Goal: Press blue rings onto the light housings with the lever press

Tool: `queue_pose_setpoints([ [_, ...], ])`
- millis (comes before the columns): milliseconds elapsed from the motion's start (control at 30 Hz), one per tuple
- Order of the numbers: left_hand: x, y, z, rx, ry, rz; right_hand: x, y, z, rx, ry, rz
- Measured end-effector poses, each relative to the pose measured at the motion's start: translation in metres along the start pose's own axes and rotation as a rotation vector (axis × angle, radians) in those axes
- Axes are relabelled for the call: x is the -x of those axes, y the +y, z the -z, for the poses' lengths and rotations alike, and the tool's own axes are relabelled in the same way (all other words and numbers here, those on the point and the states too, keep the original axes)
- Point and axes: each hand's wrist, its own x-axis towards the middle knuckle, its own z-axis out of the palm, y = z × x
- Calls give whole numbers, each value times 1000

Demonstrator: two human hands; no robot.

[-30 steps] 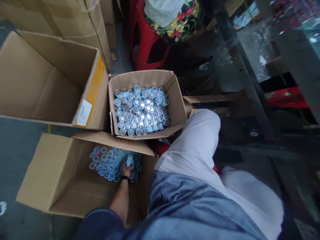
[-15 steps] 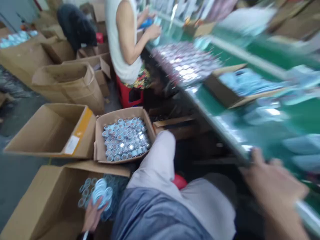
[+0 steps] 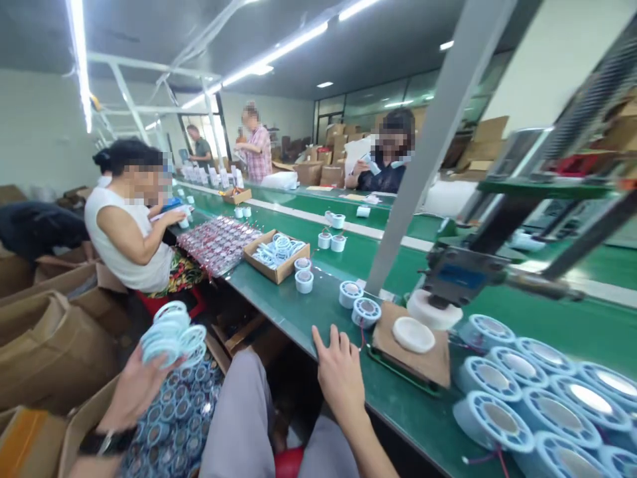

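My left hand (image 3: 137, 382) is closed around a bunch of light blue plastic rings (image 3: 172, 335), held up above a carton of round blue parts (image 3: 172, 411). My right hand (image 3: 339, 362) rests on the edge of the green workbench (image 3: 279, 305) with its fingers spread and nothing in them. Just beyond its fingertips stand two round blue parts (image 3: 367, 312) with metal-looking centres. To the right of that hand is a press (image 3: 455, 275) over a board with a white round pad (image 3: 413, 334). Many more blue round parts (image 3: 500, 415) crowd the bench at the right.
A small cardboard box (image 3: 276, 259) of blue rings sits farther along the bench, beside a sheet of many small parts with red wires (image 3: 219, 242). A slanted grey post (image 3: 423, 146) rises by the press. Co-workers sit at left and across the bench. Cartons (image 3: 54, 352) line the left floor.
The view has swung up and right. My left hand has lifted the rings out of the low carton. My right hand still lies at the bench edge.
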Motion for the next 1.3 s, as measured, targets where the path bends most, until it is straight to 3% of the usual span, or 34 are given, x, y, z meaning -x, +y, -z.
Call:
queue_pose_setpoints([
  [100,-70,26,-116,-17,-356,-128,-2,1,-3,-4,24,-11],
  [167,-106,38,-190,-86,-501,-204,-3,1,-6,-6,30,-14],
  [233,-134,42,-250,-190,-574,-202,-4,1,-9,-17,41,-16],
  [300,-155,40,-293,-278,-600,-164,-5,0,-13,-30,54,-24],
  [367,-170,31,-320,-373,-590,-108,-6,0,-17,-42,65,-30],
  [467,-184,14,-342,-539,-523,-23,-7,0,-22,-61,80,-29],
  [600,-191,2,-355,-657,-452,-12,-9,-1,-26,-66,85,-35],
  [733,-190,14,-355,-647,-431,-57,-8,-2,-25,-57,85,-32],
  [800,-186,29,-340,-599,-434,-96,-6,-1,-22,-45,76,-28],
  [867,-175,43,-311,-530,-440,-158,-4,0,-19,-30,61,-22],
  [967,-147,47,-233,-422,-388,-275,-2,3,-14,-13,40,-11],
  [1033,-117,26,-157,-370,-261,-340,-3,3,-10,-9,22,-1],
  [1100,-78,-16,-66,-375,-28,-350,-4,2,-7,-4,1,9],
  [1200,9,-98,75,-488,323,-89,-6,-1,-1,47,-40,28],
  [1267,86,-144,150,-547,532,104,-5,-1,1,105,-62,64],
  [1300,126,-160,178,-582,631,197,-4,1,1,128,-69,83],
])
